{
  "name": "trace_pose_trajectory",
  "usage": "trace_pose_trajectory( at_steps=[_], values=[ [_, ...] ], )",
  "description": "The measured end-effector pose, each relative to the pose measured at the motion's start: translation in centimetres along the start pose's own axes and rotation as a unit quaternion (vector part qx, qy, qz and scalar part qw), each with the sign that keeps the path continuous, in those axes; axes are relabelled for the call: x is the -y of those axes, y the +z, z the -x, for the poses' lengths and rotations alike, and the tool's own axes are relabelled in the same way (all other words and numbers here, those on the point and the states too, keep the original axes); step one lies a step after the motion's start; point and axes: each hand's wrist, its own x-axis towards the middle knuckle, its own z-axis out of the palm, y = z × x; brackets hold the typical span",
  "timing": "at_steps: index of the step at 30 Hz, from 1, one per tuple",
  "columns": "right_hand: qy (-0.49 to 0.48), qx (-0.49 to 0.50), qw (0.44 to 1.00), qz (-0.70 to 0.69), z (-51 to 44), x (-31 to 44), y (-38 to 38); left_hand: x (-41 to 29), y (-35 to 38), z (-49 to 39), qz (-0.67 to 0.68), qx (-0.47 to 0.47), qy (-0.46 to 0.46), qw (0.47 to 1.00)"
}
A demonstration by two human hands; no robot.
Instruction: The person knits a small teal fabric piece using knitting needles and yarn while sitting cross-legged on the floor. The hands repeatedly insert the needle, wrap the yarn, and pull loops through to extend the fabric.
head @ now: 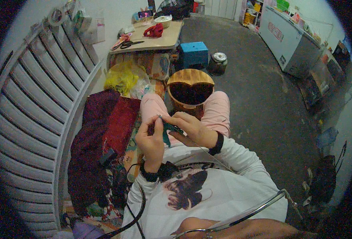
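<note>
Both hands meet above my lap, close to a small piece of teal knitting (166, 138). My left hand (151, 139) pinches the work between thumb and index finger at its upper end. From the other side, my right hand (191, 128) grips a slim knitting needle (177, 129), its fingertips close to the left thumb. A thin pale strand (210, 154) runs from under the right hand down towards the forearm; whether it is yarn or a needle cable is unclear. My fingers hide most of the stitches.
A round wooden container (191, 77) with a dark opening stands between my knees. Beyond are a blue box (194, 53), a lidded jar (218, 61) and a table (167, 41) holding scissors (131, 44) and red yarn (154, 30). Left lie dark red cloth (122, 125) and a yellow bag (120, 79).
</note>
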Motion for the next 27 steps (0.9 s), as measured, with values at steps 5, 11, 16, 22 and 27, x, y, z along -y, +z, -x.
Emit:
trace_pose_trajectory(
  at_steps=[5,11,16,22,27],
  values=[
    [0.100,0.123,0.967,-0.201,-0.1,-0.3,-3.8,0.4,-0.5,-0.3,0.003,-0.008,0.003,1.000],
    [0.072,0.043,0.995,-0.050,-2.6,-4.0,-3.3,0.0,-0.2,-0.4,0.004,0.011,-0.011,1.000],
    [0.028,0.067,0.992,-0.103,-6.1,-5.3,-0.7,-0.1,0.3,-0.1,-0.015,0.034,0.004,0.999],
    [0.041,0.025,0.985,-0.167,-6.0,-5.0,-1.2,0.3,-0.4,-0.3,-0.031,0.048,-0.003,0.998],
    [0.055,0.053,0.993,-0.087,-1.6,-3.6,-3.2,0.5,-0.6,-0.2,-0.026,0.025,0.022,0.999]
  ],
)
